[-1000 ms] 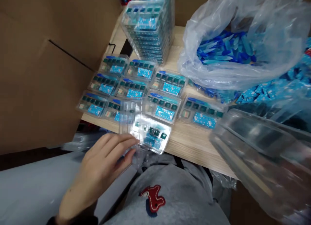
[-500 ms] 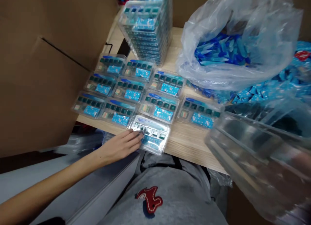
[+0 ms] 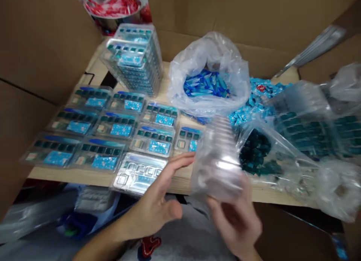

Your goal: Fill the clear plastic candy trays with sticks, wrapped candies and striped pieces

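My right hand [image 3: 235,219] grips a stack of empty clear plastic trays [image 3: 218,159] from below, held upright over the table's front edge; it is blurred. My left hand [image 3: 160,201] is open, fingers stretched toward that stack, just right of a closed clear blister pack [image 3: 135,172] lying at the table's front edge. Behind it, several filled blister packs with blue cards [image 3: 113,127] lie in rows on the wooden table [image 3: 180,182].
A tall stack of packs [image 3: 135,58] stands at the back left. A clear bag of blue pieces [image 3: 205,80], loose blue packets [image 3: 254,99] and bags of dark green pieces [image 3: 256,152] fill the right. Cardboard walls [image 3: 34,46] enclose the table.
My left hand let go of the front blister pack and moved right toward the tray stack. My right hand brought the stack in to the centre. The view shifted up and right.
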`<state>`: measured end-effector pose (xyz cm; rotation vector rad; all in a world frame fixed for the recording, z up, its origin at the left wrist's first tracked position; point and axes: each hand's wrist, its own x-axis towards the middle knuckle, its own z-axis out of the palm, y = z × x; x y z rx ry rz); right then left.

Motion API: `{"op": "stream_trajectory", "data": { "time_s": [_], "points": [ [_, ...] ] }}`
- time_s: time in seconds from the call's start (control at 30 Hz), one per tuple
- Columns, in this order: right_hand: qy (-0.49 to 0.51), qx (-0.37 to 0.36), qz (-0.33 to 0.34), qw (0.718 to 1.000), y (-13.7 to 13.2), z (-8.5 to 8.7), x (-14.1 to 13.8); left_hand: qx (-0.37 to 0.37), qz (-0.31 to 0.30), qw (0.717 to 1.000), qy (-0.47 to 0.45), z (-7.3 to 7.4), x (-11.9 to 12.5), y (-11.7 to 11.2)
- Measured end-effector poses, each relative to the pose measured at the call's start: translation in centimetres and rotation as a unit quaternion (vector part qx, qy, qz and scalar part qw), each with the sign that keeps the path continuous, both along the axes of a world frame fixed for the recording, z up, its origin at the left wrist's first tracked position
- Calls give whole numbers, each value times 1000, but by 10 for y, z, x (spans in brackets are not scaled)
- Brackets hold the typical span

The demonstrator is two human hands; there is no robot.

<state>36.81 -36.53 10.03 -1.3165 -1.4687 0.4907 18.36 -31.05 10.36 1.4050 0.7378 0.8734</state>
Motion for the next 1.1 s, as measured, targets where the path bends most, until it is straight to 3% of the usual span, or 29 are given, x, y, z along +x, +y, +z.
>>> {"op": "stream_trajectory", "data": {
  "time_s": [0.07, 0.13, 0.27, 0.37, 0.43, 0.5, 0.6, 0.7, 0.77, 0.83, 0.87, 0.9, 0.97, 1.03, 1.1],
  "points": [
    [-124, 98, 74, 985, 9, -6, -5, -78, -15, 996, -51, 3, 16, 5],
    [-186, 147, 91, 967, 14, -9, -7, -128, 28, 990, -45, 3, 25, 11],
    [-196, 121, 88, 969, 10, -6, 3, -221, 150, 960, -88, -1, 26, 23],
    [-97, 121, -35, 987, 7, 1, 18, -283, 170, 934, -133, -1, 17, 31],
    [30, 72, -77, 994, 8, 4, 28, -271, 170, 940, -121, 1, 13, 36],
    [130, 0, -78, 988, 11, 4, 36, -258, 171, 944, -109, 4, 14, 40],
    [141, -41, -98, 984, 10, 0, 42, -299, 168, 934, -99, 4, 21, 44],
    [175, -109, -66, 976, 6, -3, 45, -335, 156, 926, -79, 1, 25, 44],
    [247, -173, -63, 951, 7, -4, 50, -272, 140, 949, -77, -1, 20, 40],
    [308, -209, -91, 924, 14, -3, 59, -92, 95, 991, -32, -1, 8, 34],
    [329, -219, -96, 914, 19, -1, 64, 26, 59, 998, 25, 0, 1, 31],
    [342, -229, -91, 907, 25, 1, 70, 143, 19, 985, 95, 1, -6, 27],
    [355, -257, -56, 897, 37, 6, 80, 322, -40, 921, 216, 6, -14, 21],
    [369, -288, -16, 884, 45, 9, 87, 399, -58, 883, 240, 11, -15, 15],
    [385, -296, 7, 874, 47, 10, 88, 382, -59, 900, 201, 15, -10, 11]
  ]
}}
